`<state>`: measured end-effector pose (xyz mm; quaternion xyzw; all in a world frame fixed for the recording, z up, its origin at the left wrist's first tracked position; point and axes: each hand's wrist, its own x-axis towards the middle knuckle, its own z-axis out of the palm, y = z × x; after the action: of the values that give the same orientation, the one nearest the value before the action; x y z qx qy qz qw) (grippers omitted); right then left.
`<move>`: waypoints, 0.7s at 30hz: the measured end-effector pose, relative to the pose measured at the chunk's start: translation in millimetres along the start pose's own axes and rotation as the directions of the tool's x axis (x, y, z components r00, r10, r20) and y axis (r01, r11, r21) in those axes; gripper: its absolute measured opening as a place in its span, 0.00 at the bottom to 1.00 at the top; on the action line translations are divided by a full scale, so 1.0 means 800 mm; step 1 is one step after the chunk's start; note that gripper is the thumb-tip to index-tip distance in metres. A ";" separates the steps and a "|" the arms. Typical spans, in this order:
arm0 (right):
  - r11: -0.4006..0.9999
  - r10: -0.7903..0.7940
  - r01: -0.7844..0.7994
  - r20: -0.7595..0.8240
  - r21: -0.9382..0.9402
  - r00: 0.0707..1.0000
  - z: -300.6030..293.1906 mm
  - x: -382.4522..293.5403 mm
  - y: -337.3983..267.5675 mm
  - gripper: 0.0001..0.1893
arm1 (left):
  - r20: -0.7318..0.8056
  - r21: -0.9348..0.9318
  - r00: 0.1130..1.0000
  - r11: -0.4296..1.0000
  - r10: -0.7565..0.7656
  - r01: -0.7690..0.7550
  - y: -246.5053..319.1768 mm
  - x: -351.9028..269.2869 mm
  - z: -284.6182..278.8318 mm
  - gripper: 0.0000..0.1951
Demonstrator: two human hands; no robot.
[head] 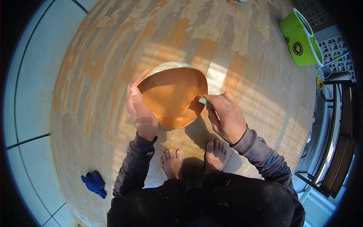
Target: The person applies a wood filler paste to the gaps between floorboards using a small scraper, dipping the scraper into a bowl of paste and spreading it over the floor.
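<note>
My left hand (140, 113) grips the left rim of a round bowl (170, 85), tilting it towards me. An orange-brown paste (181, 120) coats the inside of the bowl and lies thickest along its near side. In my right hand (227, 116) is a small scraper-like tool (205, 102) with a light, smeared handle. The tool's working end is at the bowl's right inner wall, in the paste, and is mostly hidden. Both hands are above the wooden plank floor (158, 37), in front of my bare feet (172, 163).
Orange and beige streaks cover much of the floor. A crumpled dark blue cloth (95, 184) lies at lower left. Pale tiles (34, 79) border the left side. A green mop bucket (299, 39) stands at upper right, near dark-framed furniture (337, 139) along the right edge.
</note>
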<state>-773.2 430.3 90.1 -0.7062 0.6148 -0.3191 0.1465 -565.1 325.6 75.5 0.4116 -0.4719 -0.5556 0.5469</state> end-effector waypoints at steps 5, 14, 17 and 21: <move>0.932 0.141 -0.167 0.102 0.323 0.985 0.055 -0.032 -0.041 0.11 | -0.062 0.146 0.997 0.988 0.049 -0.040 -0.007 -0.027 0.012 0.33; 0.120 0.407 -0.509 0.426 0.852 0.808 0.017 -0.066 0.042 0.14 | -0.080 0.332 0.981 0.924 -0.175 0.192 -0.045 -0.031 -0.062 0.30; 0.733 0.519 -0.448 0.006 0.512 0.855 -0.012 -0.048 0.181 0.13 | -0.099 0.307 0.990 0.944 -0.099 0.125 -0.037 -0.030 -0.079 0.29; 0.943 0.268 -0.287 -0.126 -0.166 0.955 -0.009 -0.007 0.277 0.15 | -0.142 0.153 0.978 0.973 -0.151 0.173 -0.029 -0.028 -0.089 0.29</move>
<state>-949.6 392.7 -39.4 -0.6059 0.7414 -0.2730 0.0931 -499.3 341.5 36.5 0.5276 -0.4443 -0.5298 0.4935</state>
